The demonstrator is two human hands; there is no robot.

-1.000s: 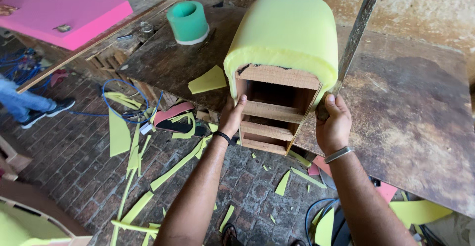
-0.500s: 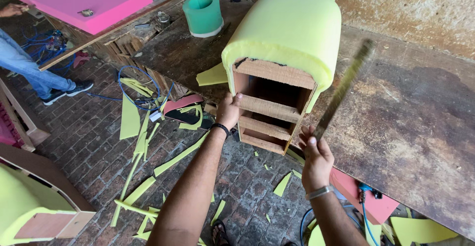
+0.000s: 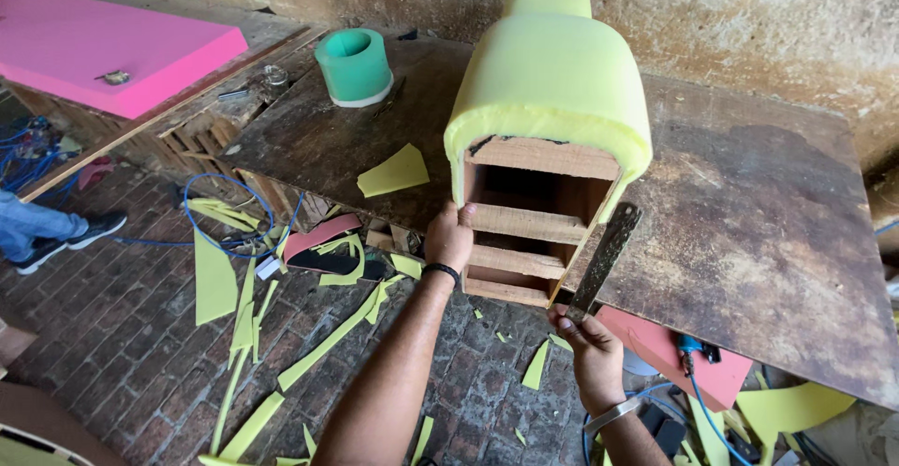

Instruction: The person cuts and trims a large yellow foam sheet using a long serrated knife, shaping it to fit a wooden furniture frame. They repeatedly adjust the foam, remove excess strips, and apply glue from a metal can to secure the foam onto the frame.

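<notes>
A wooden frame (image 3: 524,227) covered on top with yellow-green foam (image 3: 551,73) lies on a dark, worn workbench (image 3: 749,213), its open end jutting over the front edge. My left hand (image 3: 450,236) grips the frame's left side near the bottom. My right hand (image 3: 587,346) holds a long flat metal blade (image 3: 604,260) by its lower end. The blade leans up along the frame's right edge, close to the foam's trimmed border.
A green foam cylinder (image 3: 353,66) and a yellow foam scrap (image 3: 393,172) sit on the bench. A pink foam slab (image 3: 112,49) lies at left. Yellow offcuts (image 3: 243,307) and a blue cable (image 3: 229,218) litter the brick floor. Another person's shoe (image 3: 56,236) shows at far left.
My right hand let go of the frame, picked up the metal blade and lowered it against the frame's right edge. My left hand stayed on the frame.
</notes>
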